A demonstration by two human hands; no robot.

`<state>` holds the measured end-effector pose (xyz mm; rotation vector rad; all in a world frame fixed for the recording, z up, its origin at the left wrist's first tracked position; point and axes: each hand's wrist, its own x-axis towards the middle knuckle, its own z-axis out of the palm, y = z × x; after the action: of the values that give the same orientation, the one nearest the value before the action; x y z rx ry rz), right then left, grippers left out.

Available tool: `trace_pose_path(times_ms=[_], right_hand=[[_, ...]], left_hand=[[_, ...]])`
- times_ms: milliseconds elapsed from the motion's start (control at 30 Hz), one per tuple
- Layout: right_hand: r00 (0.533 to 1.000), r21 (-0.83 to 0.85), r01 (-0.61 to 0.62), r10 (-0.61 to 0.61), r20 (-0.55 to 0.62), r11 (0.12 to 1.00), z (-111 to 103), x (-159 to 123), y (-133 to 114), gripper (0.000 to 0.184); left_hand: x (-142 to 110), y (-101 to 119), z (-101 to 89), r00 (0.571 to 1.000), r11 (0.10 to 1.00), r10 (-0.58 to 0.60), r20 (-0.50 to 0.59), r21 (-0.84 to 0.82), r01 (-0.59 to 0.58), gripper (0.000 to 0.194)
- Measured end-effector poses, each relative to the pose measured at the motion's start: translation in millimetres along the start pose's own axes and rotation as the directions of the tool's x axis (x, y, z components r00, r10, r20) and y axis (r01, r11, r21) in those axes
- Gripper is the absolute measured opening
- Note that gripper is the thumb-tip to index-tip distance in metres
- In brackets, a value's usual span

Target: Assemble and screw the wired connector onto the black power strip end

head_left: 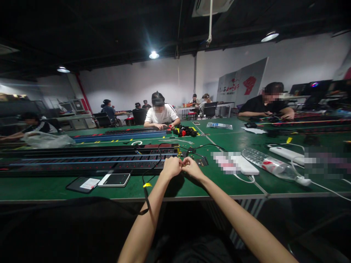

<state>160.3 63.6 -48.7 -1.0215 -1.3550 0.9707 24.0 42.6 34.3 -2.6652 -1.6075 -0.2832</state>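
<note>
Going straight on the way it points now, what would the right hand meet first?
The right hand points up and to the left, so it would likely meet the left hand first. Their fingertips look almost touching, though depth is hard to judge.

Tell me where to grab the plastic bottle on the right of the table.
Take the bottle around its body, left of the red label, from above with the right hand. It lies on its side, so the round body wraps easily; a white cable crowds its narrow end.
</note>
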Motion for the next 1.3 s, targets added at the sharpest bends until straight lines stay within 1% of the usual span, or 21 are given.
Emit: trace_pose_path(times_ms=[100, 200, 233, 267, 333, 367, 433, 500, 533, 600, 667, 767, 867, 967, 1100, 1200, 1300], right_hand=[[0.999, 0.044, -0.036, 0.035, 0.016, 0.998, 0.6, -1.9, -1.3, 0.039], [0.996, 0.031, -0.072, 0.07, 0.051, 0.997, 0.6, -4.5, -3.8, 0.044], [0.997, 0.003, -0.069, 0.069, 0.042, 0.998, -0.2, -5.5, -5.1, 0.045], [0.998, -0.038, -0.055, 0.055, 0.007, 0.998, -1.8, -6.7, -6.7, 0.045], [0.99, -0.157, -0.023, 0.0, -0.14, 0.987, -8.0, -9.8, -10.1, 0.041], [0.971, -0.225, -0.016, -0.039, -0.234, 0.974, -12.6, -11.7, -11.7, 0.037], [0.911, -0.334, -0.046, -0.098, -0.401, 0.941, -24.2, -16.2, -14.3, 0.027], [0.871, -0.392, -0.076, -0.131, -0.473, 0.917, -36.1, -21.1, -15.7, 0.022], [0.865, -0.415, -0.082, -0.142, -0.481, 0.906, -41.0, -23.6, -16.0, 0.021], [0.876, -0.475, -0.078, -0.168, -0.453, 0.877, -47.2, -28.1, -16.3, 0.02], [0.904, -0.554, -0.06, -0.19, -0.383, 0.831, -47.6, -32.0, -16.7, 0.022], [0.95, -0.686, -0.042, -0.182, -0.252, 0.726, -40.1, -36.4, -18.4, 0.027], [0.977, -0.794, -0.058, -0.127, -0.169, 0.605, -30.9, -39.0, -21.6, 0.031], [0.987, -0.863, -0.066, -0.092, -0.129, 0.501, -25.5, -40.4, -25.6, 0.035], [0.996, -0.921, -0.033, -0.067, -0.063, 0.388, -22.0, -42.7, -30.6, 0.039], [0.998, -0.941, -0.013, -0.056, -0.034, 0.338, -20.1, -45.3, -32.5, 0.038], [0.996, -0.945, -0.006, -0.086, -0.037, 0.328, -19.2, -47.9, -33.1, 0.034]], left_hand=[[1.2, -4.4, 2.0, 1.0, 0.999, -0.001, -0.023, -0.048, 0.0, 0.035], [4.0, -14.5, 4.1, 0.998, 0.991, 0.027, -0.058, -0.131, -0.035, 0.055], [5.2, -18.1, 4.9, 0.998, 0.988, 0.04, -0.054, -0.147, -0.047, 0.054], [6.3, -21.5, 5.9, 0.997, 0.985, 0.059, -0.042, -0.16, -0.065, 0.051], [8.4, -27.2, 8.8, 0.995, 0.978, 0.097, -0.029, -0.183, -0.101, 0.043], [9.3, -29.4, 10.6, 0.994, 0.974, 0.109, -0.028, -0.197, -0.113, 0.041], [10.9, -32.7, 14.4, 0.993, 0.965, 0.115, -0.032, -0.232, -0.12, 0.037], [12.6, -34.8, 17.7, 0.992, 0.957, 0.118, -0.037, -0.264, -0.123, 0.035], [13.7, -35.4, 18.9, 0.992, 0.954, 0.12, -0.04, -0.272, -0.127, 0.034], [16.2, -36.1, 20.5, 0.991, 0.952, 0.128, -0.04, -0.274, -0.134, 0.032], [18.9, -36.3, 21.7, 0.99, 0.952, 0.14, -0.033, -0.269, -0.144, 0.03], [21.5, -37.3, 24.1, 0.987, 0.952, 0.153, -0.041, -0.262, -0.158, 0.03], [20.8, -39.2, 27.3, 0.984, 0.948, 0.154, -0.086, -0.268, -0.171, 0.03], [16.9, -39.4, 29.1, 0.981, 0.946, 0.143, -0.129, -0.273, -0.174, 0.028], [7.9, -32.6, 29.4, 0.973, 0.963, 0.112, -0.203, -0.22, -0.157, 0.026], [0.6, -24.3, 31.7, 0.953, 0.975, 0.111, -0.282, -0.155, -0.159, 0.023], [-5.6, -18.1, 35.5, 0.934, 0.98, 0.109, -0.341, -0.119, -0.158, 0.019]])
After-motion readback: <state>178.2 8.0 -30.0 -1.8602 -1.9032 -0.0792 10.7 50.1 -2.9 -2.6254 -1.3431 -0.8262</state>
